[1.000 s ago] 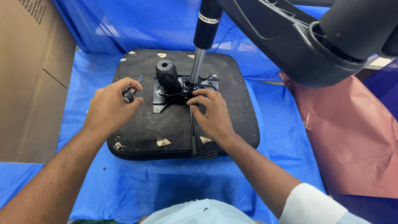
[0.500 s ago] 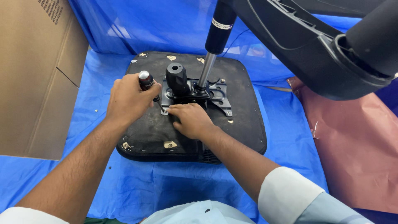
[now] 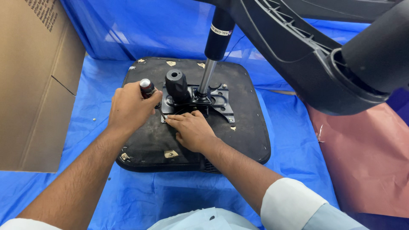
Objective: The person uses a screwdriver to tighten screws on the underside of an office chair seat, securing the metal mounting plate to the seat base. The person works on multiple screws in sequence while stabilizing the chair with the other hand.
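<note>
My left hand (image 3: 128, 108) is wrapped tight around a screwdriver (image 3: 150, 91), its tip down at the near-left corner of the black metal bracket (image 3: 213, 100). My right hand (image 3: 191, 130) grips nothing, fingertips pressed beside that tip. The bracket sits on the upturned chair seat (image 3: 247, 127), lying on blue sheeting (image 3: 289, 127); a cardboard box (image 3: 34, 85) stands to the left.

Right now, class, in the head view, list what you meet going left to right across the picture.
Cardboard box → left hand holding a screwdriver → right hand on the black seat base → black chair leg → reddish-brown sheet.
</note>
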